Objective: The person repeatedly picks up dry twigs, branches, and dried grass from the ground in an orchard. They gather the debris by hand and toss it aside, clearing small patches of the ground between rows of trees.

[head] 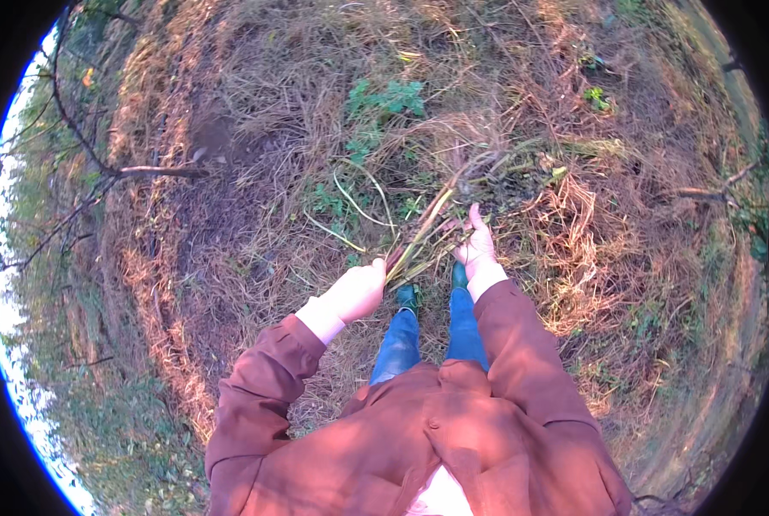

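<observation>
My left hand (357, 291) is closed around the lower ends of a bundle of long plant stems (423, 232). From that fist the bundle slants up and to the right, ending in a dark, withered leafy mass (513, 177). Beside the stems is my right hand (478, 246), its thumb raised and apart from the fingers. Those fingers reach left among the stems and are partly hidden, touching or passing under them. A few pale, curved stalks (362, 200) stick out to the left of the bundle.
Dry grass (281, 213) covers the ground around my green boots (407, 298). Low green leafy plants (387, 100) grow ahead. Bare branches reach in at the left (158, 171) and right (700, 193). A heap of straw-coloured dry grass (578, 213) lies right of the bundle.
</observation>
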`<move>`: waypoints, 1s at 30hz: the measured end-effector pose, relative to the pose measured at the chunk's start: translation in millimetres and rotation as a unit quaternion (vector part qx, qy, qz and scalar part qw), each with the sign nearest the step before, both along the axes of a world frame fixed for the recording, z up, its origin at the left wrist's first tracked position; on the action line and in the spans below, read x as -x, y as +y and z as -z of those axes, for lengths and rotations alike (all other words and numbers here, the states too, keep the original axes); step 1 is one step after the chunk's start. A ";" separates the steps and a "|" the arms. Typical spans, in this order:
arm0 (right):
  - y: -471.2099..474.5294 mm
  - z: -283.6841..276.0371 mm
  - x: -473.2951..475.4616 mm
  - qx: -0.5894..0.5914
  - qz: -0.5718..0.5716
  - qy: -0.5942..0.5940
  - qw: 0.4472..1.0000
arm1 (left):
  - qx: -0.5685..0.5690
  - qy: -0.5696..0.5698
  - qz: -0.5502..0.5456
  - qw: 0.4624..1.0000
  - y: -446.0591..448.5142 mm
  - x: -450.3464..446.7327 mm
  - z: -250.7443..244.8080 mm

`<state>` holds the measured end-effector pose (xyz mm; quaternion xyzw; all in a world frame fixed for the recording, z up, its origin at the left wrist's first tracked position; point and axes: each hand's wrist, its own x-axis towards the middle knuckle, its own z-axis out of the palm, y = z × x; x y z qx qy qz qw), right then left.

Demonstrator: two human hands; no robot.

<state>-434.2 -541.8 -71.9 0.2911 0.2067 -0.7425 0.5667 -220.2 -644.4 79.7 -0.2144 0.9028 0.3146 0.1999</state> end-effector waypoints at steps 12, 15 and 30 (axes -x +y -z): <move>2.0 -29.7 -42.9 0.130 -0.066 0.084 0.986 | 0.015 0.100 -0.122 0.987 24.5 -35.8 -44.0; -13.9 -48.2 -49.9 0.064 -0.052 0.114 0.990 | 0.020 0.104 -0.151 0.983 26.4 -57.8 -48.6; -148.3 -133.0 -153.6 0.163 -0.273 0.266 0.910 | 0.058 0.168 -0.354 0.918 51.5 -182.3 -64.6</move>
